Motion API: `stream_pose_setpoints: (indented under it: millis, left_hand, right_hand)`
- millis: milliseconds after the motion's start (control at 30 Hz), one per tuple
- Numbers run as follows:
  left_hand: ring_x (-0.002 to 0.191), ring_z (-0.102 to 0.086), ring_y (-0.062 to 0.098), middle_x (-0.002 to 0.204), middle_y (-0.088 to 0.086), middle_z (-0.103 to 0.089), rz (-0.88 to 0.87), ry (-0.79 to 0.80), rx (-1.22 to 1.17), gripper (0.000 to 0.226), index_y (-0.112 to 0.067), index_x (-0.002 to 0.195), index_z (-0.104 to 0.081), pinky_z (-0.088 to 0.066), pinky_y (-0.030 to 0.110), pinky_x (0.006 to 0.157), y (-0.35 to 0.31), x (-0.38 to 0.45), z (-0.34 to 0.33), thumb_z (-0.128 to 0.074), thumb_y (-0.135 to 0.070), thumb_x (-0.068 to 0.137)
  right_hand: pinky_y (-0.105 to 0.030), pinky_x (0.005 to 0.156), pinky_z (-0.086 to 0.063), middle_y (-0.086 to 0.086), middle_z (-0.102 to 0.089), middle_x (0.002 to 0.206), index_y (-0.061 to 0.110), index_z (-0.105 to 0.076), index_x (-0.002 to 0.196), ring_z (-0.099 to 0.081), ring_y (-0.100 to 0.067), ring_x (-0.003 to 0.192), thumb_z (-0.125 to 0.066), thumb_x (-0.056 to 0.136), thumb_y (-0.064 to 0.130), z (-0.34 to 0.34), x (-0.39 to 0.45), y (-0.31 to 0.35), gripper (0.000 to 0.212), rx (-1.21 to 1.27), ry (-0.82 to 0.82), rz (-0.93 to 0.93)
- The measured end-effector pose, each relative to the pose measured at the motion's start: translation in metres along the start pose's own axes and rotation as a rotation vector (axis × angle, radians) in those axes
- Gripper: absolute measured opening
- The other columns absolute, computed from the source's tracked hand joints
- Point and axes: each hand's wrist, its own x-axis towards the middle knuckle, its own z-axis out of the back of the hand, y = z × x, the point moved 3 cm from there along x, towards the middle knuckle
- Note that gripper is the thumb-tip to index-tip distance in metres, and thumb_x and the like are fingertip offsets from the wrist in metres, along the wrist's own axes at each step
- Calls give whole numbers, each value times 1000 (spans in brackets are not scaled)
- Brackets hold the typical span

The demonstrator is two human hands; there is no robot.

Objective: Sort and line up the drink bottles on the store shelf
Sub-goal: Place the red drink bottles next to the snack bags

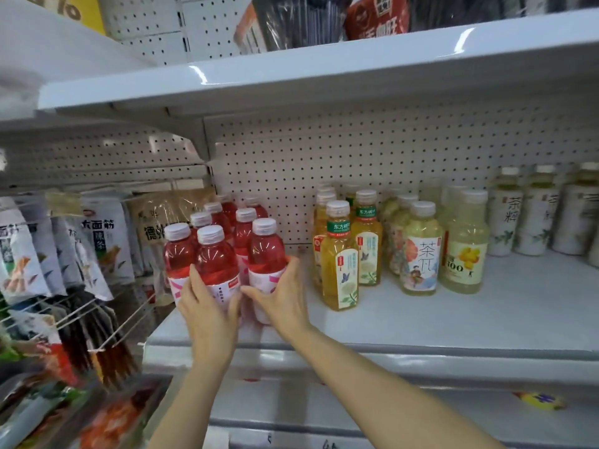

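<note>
Left hand [207,306] grips one front red plastic white-capped drink bottle [215,264], right hand [282,296] its neighbour [266,254]; uneven push risks toppling rows behind.

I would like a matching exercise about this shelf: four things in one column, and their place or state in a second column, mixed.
Things:
1. red drink bottles
2. amber tea bottle with green band
3. pale bottle with lemon picture
4. snack packets

Places or states:
A. hanging on hooks, left of the shelf
B. held at the front by the left hand and the right hand
C. right of the amber bottles, untouched
D. just right of the right hand, untouched

Pairs: 1-B, 2-D, 3-C, 4-A
</note>
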Motion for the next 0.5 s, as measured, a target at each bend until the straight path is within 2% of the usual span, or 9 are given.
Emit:
stream_pose_setpoints:
  millis: [100, 200, 333, 400, 433, 500]
  left_hand:
    - [139, -27, 44, 151, 26, -27, 6, 34, -28, 96, -7, 155, -10, -28, 61, 113, 0, -3, -1, -74, -24, 86]
    - [140, -22, 47, 153, 28, -23, 4, -3, -16, 93, -1, 154, -13, -22, 59, 115, -6, -9, 1, -74, -20, 86]
    - [139, -20, 44, 154, 27, -20, -111, -140, 39, 83, 0, 152, -18, -13, 56, 116, -19, -14, 8, -57, -39, 89]
    - [140, -21, 43, 154, 26, -22, -205, -177, 38, 80, 0, 151, -24, -8, 49, 119, -36, -15, 10, -55, -40, 88]
    - [139, -24, 43, 153, 25, -24, -262, -182, 34, 78, 0, 150, -27, -9, 47, 119, -49, -16, 9, -56, -38, 89]
    - [136, -32, 43, 150, 24, -32, -367, -158, 30, 72, 1, 147, -35, -18, 47, 117, -71, -18, 4, -56, -37, 89]
  right_hand:
    - [-36, 92, -51, 0, -51, 120, 22, -32, 123, -56, -16, 108, -87, 63, 41, -1, -1, -3, 84, -32, 34, 19]
    - [-39, 97, -49, -2, -48, 129, 23, -28, 133, -52, -18, 117, -81, 71, 43, 1, -5, -4, 84, -126, 63, 45]
    - [-37, 106, -44, 1, -43, 141, 27, -25, 143, -44, -16, 128, -72, 80, 44, 22, -18, -3, 80, -260, 69, 148]
    - [-34, 107, -39, -1, -45, 142, 22, -31, 144, -42, -17, 130, -65, 87, 43, 45, -28, 0, 69, -392, 36, 249]
    - [-36, 105, -42, -3, -49, 138, 17, -39, 141, -45, -19, 126, -62, 89, 41, 59, -33, 2, 61, -464, -3, 322]
    - [-38, 91, -51, -6, -61, 122, 11, -55, 128, -55, -23, 111, -59, 89, 37, 88, -40, -3, 47, -583, -125, 463]
